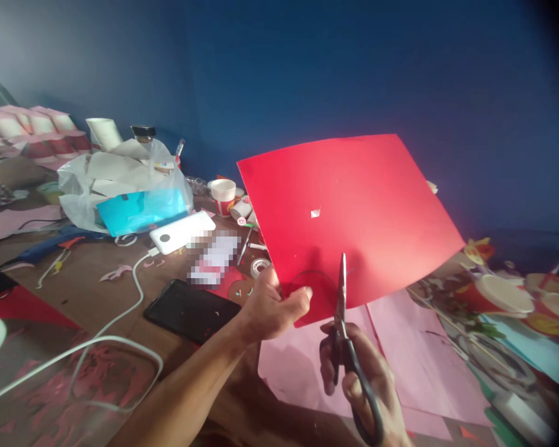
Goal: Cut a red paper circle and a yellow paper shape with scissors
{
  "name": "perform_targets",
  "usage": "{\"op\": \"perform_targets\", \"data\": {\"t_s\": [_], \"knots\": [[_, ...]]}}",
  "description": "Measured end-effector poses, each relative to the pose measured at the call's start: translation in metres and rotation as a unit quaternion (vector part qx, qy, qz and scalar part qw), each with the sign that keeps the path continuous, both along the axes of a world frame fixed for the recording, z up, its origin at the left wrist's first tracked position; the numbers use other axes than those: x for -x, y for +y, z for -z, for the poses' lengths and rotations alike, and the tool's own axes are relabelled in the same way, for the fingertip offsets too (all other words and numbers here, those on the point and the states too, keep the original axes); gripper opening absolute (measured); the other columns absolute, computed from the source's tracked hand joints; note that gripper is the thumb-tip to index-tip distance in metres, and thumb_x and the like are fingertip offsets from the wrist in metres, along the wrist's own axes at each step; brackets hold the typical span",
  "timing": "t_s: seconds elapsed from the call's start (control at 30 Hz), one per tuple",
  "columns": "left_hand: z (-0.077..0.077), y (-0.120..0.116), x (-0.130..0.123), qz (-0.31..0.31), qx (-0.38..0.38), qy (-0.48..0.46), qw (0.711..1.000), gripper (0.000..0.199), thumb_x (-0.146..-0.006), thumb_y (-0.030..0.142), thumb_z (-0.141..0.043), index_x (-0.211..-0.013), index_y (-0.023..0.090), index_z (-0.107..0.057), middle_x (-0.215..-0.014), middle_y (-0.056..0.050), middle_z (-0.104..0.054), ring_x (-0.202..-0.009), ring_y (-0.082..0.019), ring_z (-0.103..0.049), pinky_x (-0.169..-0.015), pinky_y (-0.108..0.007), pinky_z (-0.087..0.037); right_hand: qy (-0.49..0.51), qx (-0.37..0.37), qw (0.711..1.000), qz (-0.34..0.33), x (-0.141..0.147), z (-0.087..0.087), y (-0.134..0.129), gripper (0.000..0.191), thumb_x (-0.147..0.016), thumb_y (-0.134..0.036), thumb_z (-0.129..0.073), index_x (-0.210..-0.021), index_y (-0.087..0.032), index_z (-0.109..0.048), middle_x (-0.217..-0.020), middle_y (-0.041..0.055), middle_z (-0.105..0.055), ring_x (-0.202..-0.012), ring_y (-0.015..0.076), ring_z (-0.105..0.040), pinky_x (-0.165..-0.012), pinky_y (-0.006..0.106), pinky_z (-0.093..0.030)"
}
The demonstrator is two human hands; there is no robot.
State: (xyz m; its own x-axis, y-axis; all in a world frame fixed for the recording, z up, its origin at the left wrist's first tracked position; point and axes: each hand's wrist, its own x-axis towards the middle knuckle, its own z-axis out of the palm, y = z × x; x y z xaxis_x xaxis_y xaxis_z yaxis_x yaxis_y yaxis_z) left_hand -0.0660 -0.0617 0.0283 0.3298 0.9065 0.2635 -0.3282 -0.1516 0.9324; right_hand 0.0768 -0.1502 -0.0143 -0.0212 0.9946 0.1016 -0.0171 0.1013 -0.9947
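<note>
A large sheet of red paper (354, 186) is held up in front of me, tilted, with a small white patch near its middle. My left hand (277, 304) pinches its lower left corner, thumb on the near face. In my right hand (363, 379) is a pair of scissors (341, 292) with black handles, the fingers and thumb in the loops. Their blades point upward and look nearly closed, lying over the sheet's lower edge. Whether they touch the paper I cannot tell. A dark curved line shows on the sheet beside my left thumb.
Pink paper sheets (419, 360) lie below my hands. A black phone (190, 310), a white power bank (182, 232) with a cable, and a tape roll (259, 267) lie to the left. Paper cups (223, 195) stand behind; cups with flowers (503, 295) are at right. Red scraps (88, 385) litter the left front.
</note>
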Motion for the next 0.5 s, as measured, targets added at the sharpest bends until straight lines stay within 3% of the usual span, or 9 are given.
{"op": "perform_targets", "data": {"t_s": [0.3,0.5], "knots": [[-0.0009,-0.0010,0.0019,0.010,0.021,0.024,0.999,0.008,-0.069,0.015,-0.055,-0.072,0.017,-0.048,-0.060,0.005,-0.041,-0.051,-0.007,-0.035,-0.047,-0.021,-0.032,0.003,-0.011,1.000,0.008,0.0038,-0.0022,0.0005,0.056,-0.071,-0.067,-0.056,-0.104,-0.023,-0.048,-0.064,-0.0024,-0.050,-0.053,0.0128,-0.044,-0.048,0.025,-0.037],[-0.0022,0.0003,0.0036,0.009,0.005,0.040,0.999,0.008,-0.068,0.016,-0.056,-0.073,0.018,-0.049,-0.063,0.004,-0.044,-0.055,-0.009,-0.041,-0.054,-0.023,-0.038,-0.001,-0.014,1.000,-0.002,0.0028,-0.0013,0.0000,0.054,-0.072,-0.067,-0.055,-0.104,-0.023,-0.049,-0.058,-0.0046,-0.045,-0.047,0.0113,-0.037,-0.044,0.023,-0.029]]}}
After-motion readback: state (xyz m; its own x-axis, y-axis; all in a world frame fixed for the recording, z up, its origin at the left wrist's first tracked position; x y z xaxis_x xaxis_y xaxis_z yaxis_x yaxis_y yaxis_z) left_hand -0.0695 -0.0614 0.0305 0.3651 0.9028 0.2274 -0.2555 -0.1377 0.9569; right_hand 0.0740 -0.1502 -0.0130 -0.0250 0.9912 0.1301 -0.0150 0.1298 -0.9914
